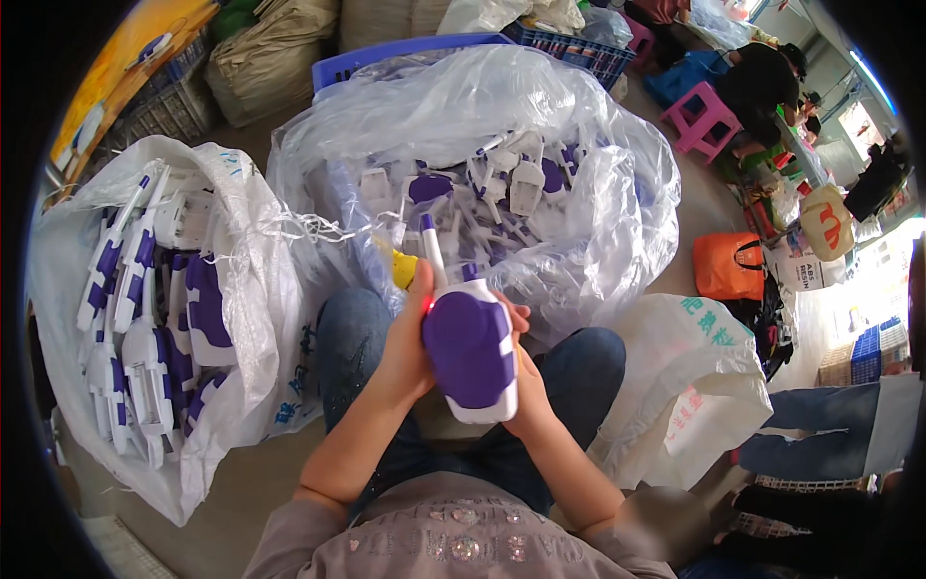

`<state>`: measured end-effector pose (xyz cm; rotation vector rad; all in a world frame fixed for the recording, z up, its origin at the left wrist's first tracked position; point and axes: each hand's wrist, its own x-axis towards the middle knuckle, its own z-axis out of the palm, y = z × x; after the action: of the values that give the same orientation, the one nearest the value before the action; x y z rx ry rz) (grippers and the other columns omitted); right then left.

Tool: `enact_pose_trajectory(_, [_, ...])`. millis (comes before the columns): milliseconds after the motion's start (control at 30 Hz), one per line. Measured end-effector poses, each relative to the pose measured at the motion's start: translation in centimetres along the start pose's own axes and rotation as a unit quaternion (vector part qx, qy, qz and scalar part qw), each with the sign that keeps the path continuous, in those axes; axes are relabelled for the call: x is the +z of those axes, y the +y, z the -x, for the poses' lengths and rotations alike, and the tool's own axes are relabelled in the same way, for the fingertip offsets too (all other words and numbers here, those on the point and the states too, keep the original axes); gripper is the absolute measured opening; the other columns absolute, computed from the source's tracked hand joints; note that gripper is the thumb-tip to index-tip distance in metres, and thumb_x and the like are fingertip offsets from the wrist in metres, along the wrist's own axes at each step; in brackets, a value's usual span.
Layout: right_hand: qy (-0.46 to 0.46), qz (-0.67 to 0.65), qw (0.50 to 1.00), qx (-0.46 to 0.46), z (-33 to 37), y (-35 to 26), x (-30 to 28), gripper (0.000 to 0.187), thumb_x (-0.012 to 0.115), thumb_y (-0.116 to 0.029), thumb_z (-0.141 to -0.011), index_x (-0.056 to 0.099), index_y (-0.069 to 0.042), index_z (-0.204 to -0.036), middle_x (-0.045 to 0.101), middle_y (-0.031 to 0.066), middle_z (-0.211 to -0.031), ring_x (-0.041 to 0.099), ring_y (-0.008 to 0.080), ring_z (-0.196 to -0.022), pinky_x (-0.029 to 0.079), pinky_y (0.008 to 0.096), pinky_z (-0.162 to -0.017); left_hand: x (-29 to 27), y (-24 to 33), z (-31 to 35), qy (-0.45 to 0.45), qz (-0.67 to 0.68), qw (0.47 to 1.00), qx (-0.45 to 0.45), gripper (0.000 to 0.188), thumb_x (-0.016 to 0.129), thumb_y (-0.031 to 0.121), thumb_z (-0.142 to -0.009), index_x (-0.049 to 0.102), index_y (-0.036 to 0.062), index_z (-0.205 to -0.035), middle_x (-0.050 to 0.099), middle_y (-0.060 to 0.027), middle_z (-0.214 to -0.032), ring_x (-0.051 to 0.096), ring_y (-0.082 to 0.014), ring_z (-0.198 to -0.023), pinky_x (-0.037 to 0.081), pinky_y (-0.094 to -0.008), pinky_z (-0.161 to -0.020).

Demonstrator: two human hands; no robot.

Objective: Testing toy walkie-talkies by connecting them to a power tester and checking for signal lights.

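Between my hands, above my lap, is a purple-and-white plastic housing [470, 352], with its broad purple face up and a short purple-tipped knob at its far end. A thin white rod with a purple tip [432, 246] rises beside it; I cannot tell whether the two are joined. My left hand [403, 343] grips the housing's left side, thumb pointing away from me. From the right, my right hand [526, 372] holds it, its fingers partly hidden behind. A small yellow thing [403, 268] shows just beyond my left thumb; its kind is unclear.
Ahead, a large clear plastic bag [617, 232] holds many loose white and purple parts. A white woven sack [256, 289] at my left contains similar housings with rods. Another white sack [675, 405] lies at my right. Farther off are a pink stool [702, 121], an orange bag [726, 265] and people.
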<state>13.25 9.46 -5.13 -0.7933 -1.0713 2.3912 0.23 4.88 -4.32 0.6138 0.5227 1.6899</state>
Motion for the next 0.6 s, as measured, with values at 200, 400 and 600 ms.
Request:
enact_pose_trajectory(200, [0.091,0.063,0.994,0.010,-0.2,-0.6,1.2,0.042,0.035,-0.037,-0.098,0.047,-0.005,-0.123,0.057,0.0033,-0.105,0.055,0.0085,-0.093,0.045,0.0236,-0.078,1.7,-0.3,0.1,0.116,0.088,0.989,0.003,0.082,0.020,0.069,-0.086,0.055,-0.0025,-0.106,0.061,-0.0206,-0.102,0.059,-0.0281,-0.101,0.047,-0.0375,-0.090])
enact_pose_trajectory(400, [0.032,0.131,0.974,-0.182,-1.3,2.1,-0.7,0.039,0.037,-0.030,-0.099,0.037,-0.009,-0.131,0.054,0.0046,-0.114,0.054,0.0113,-0.104,0.044,0.0261,-0.088,-0.1,-0.8,0.5,0.038,0.117,0.992,0.016,0.081,0.020,0.069,-0.085,0.052,-0.0003,-0.112,0.061,-0.0172,-0.106,0.060,-0.0248,-0.101,0.048,-0.0345,-0.088])
enact_pose_trajectory(600, [0.051,0.016,0.996,-0.070,-1.1,1.4,-0.5,0.020,0.053,-0.020,-0.091,0.052,-0.010,-0.109,0.053,0.0005,-0.089,0.050,0.0074,-0.068,0.039,0.0191,-0.052,0.9,-0.2,0.6,0.027,-0.047,0.998,0.023,0.069,0.037,0.054,-0.091,0.030,0.0021,-0.136,0.050,-0.0125,-0.125,0.050,-0.0203,-0.114,0.039,-0.0346,-0.097])
